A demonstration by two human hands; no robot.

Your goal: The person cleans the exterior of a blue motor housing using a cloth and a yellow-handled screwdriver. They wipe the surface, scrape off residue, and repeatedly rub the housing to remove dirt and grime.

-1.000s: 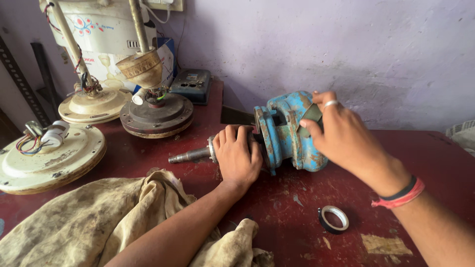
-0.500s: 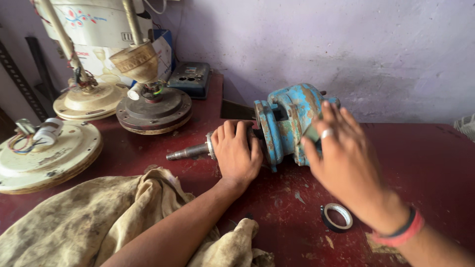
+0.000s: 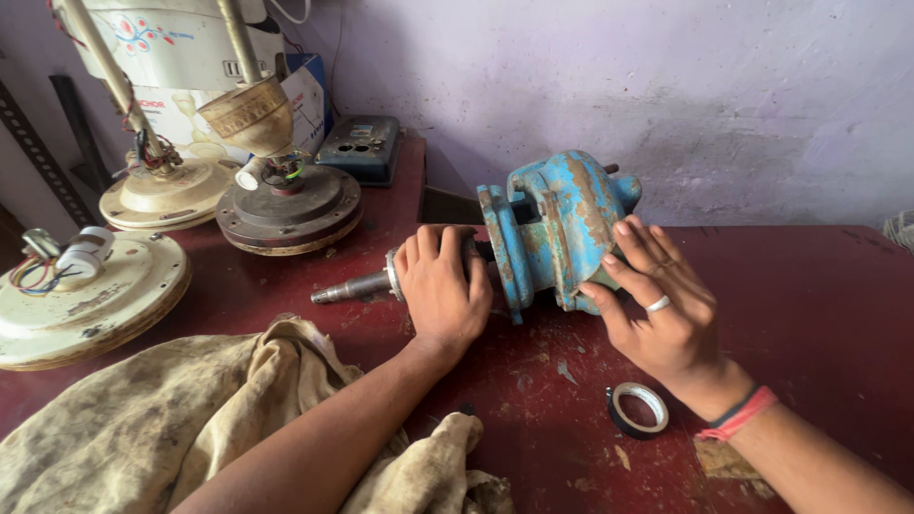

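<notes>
from the head view, my left hand (image 3: 440, 286) is wrapped around the steel shaft (image 3: 350, 287) where it enters the blue pump body (image 3: 557, 228), fingers curled tight on the shaft collar. my right hand (image 3: 659, 309) lies flat against the near right flank of the casting, fingers spread and straight, pressing on it rather than gripping it. the pump lies on its side on the red table (image 3: 819, 286), near the back wall, shaft pointing to my left.

i judge the step to be steadying and turning the heavy casting to get at its face. the next move, as i read it, calls for a firm hold on the shaft while the open hand rolls the body without letting it slide on the table.

a roll of black tape (image 3: 637, 409) lies just in front of my right wrist, apart from it. a stained cloth (image 3: 143, 428) is bunched under my left forearm.

as for packages and labels: a white carton with a small coloured flower mark (image 3: 162, 38) stands at the back left, behind two upright fan motors (image 3: 286, 205). a dark grey box with a small label on top (image 3: 360, 148) sits beside them by the wall. a cream fan cover (image 3: 86, 295) lies at far left.
</notes>
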